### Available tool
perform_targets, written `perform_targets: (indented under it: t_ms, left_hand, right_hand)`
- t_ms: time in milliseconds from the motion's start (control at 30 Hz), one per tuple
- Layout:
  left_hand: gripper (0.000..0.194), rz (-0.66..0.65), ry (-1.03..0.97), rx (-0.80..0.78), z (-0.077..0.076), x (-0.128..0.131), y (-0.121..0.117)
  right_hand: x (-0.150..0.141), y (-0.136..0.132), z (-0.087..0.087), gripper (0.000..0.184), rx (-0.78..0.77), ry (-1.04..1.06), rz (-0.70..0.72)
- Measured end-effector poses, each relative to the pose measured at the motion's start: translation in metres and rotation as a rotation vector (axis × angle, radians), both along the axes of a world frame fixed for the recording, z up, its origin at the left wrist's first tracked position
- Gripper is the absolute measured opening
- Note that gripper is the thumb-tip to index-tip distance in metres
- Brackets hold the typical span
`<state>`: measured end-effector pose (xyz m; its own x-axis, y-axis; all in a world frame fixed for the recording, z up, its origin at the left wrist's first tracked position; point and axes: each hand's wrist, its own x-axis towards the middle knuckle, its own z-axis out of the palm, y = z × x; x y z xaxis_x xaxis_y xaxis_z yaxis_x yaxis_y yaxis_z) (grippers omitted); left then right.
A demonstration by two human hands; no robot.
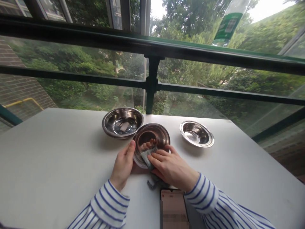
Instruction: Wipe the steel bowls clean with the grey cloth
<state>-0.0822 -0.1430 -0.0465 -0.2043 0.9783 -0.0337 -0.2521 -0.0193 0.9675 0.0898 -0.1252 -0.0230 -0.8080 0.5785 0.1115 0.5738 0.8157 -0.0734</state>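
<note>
A shiny metal bowl (163, 135) is tilted toward me at the middle of the table. My left hand (124, 163) grips its left rim, thumb along the outer edge and the other fingers hidden behind and below. My right hand (169, 165) presses a grey-green cloth (147, 157) against the bowl's near inner wall, fingers bent over the cloth. Part of the cloth hangs below the rim, under my right hand. The bowl's polished inside mirrors my fingers.
A larger metal bowl (109, 125) stands at the back left, close against the held one. To the right sits a smaller wide-rimmed metal bowl (184, 127). A phone (173, 206) lies near me on the white table (59, 165). Beyond are a green railing (95, 39) and a plastic bottle (227, 27).
</note>
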Motion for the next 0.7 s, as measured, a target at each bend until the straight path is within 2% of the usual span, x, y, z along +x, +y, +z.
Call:
perform_targets:
  t_ms: [167,333,467,567,700]
  left_hand:
    - [0.049,0.026,-0.091,-0.065,0.004,0.004,0.0]
    - [0.049,0.043,-0.119,-0.063,0.001,0.004,-0.001]
    - [0.047,0.029,-0.115,-0.095,0.003,0.0,0.0]
    - [0.049,0.005,-0.166,-0.12,0.009,0.0,-0.001]
    - [0.05,-0.086,-0.23,-0.114,0.012,0.004,-0.004]
  right_hand:
    - [0.002,0.002,0.002,0.027,0.021,0.007,0.014]
    - [-0.016,-0.006,-0.006,0.035,0.071,0.085,0.082]
    - [-0.009,-0.005,0.0,0.027,0.071,-0.002,0.051]
    - [-0.004,-0.003,0.004,0.025,0.079,-0.043,0.045]
    - [-0.01,-0.004,-0.002,0.03,0.109,0.001,0.049]
